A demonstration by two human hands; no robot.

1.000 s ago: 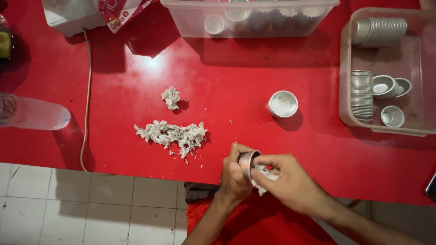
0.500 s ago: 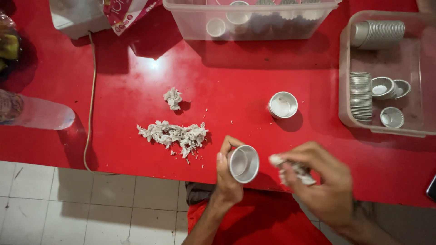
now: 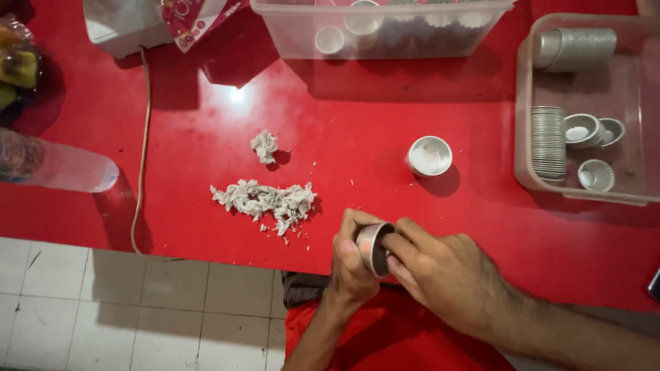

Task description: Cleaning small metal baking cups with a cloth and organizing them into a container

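My left hand point(image 3: 350, 264) grips a small silver metal cup point(image 3: 372, 247) at the near edge of the red table point(image 3: 344, 110), the cup tipped on its side with its mouth facing right. My right hand point(image 3: 443, 275) presses its fingers into the cup's mouth; what lies inside is hidden. A pile of whitish scraps point(image 3: 265, 199) lies on the table just left of my hands, with a smaller clump point(image 3: 265, 145) beyond it. One more small metal cup point(image 3: 429, 156) stands upright further back on the table.
A clear bin point(image 3: 543, 182) at the right holds stacked and loose metal cups. Another clear tub point(image 3: 385, 34) with cups stands at the back. A plastic bottle point(image 3: 62, 165) lies at the left, a cord point(image 3: 141, 151) runs down the table, and tiled floor shows below.
My right hand, which had drawn away to the right holding scraps, has come back to the cup and now pushes its fingers into it. The left hand has turned the cup's mouth rightward.
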